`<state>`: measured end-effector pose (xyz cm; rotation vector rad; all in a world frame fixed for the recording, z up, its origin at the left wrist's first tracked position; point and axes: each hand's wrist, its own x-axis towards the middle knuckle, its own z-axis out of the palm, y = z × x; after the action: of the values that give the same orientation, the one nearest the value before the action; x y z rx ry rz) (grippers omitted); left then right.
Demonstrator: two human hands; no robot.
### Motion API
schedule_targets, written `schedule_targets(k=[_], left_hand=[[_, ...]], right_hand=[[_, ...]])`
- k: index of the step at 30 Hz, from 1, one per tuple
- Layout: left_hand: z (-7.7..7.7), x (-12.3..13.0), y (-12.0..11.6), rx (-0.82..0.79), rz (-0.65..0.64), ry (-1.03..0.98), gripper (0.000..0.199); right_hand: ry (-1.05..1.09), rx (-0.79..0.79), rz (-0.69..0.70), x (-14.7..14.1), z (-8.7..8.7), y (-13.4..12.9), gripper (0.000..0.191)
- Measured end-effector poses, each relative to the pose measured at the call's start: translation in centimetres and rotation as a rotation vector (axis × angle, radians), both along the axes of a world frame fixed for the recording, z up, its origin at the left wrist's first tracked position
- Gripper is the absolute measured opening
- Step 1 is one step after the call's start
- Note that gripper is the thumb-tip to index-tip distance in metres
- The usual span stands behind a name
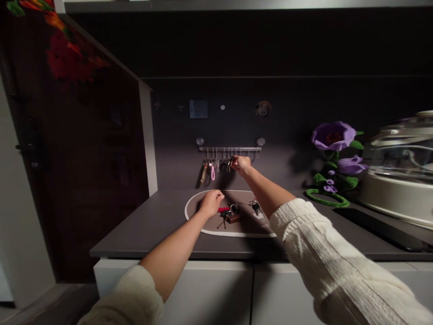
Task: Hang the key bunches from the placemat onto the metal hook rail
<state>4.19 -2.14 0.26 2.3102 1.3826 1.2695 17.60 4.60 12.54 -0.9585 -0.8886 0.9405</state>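
Note:
My right hand (242, 164) is raised to the hook rail (230, 149) on the back wall, its fingers pinched on a small bunch of keys (229, 163) just below the hooks. More keys hang to the left, among them a pink wrist strap (213, 172) and a brown patterned key fob (204, 173). My left hand (212, 203) is curled closed over the left part of an oval mat (194, 215); whatever its fingers may hold is hidden. Beside it on the mat lie a red item (223, 209), a brown block-like fob (233, 218) with keys, and a black key (256, 208) on a chain.
To the right stand purple fabric flowers (334, 136), a dark flat slab (377, 228) and a white appliance with a clear cover (399, 185). A shelf (250, 5) overhangs the counter (142, 225). A dark door (84, 180) is at left.

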Motion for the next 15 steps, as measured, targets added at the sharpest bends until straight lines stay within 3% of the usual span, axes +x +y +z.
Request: schedule_targets(k=[15], left_hand=[[-0.1,0.0,0.1,-0.038,-0.001,-0.016,0.019]], right_hand=[[-0.044,-0.007,-0.04,0.2,-1.6,1.3,0.013]])
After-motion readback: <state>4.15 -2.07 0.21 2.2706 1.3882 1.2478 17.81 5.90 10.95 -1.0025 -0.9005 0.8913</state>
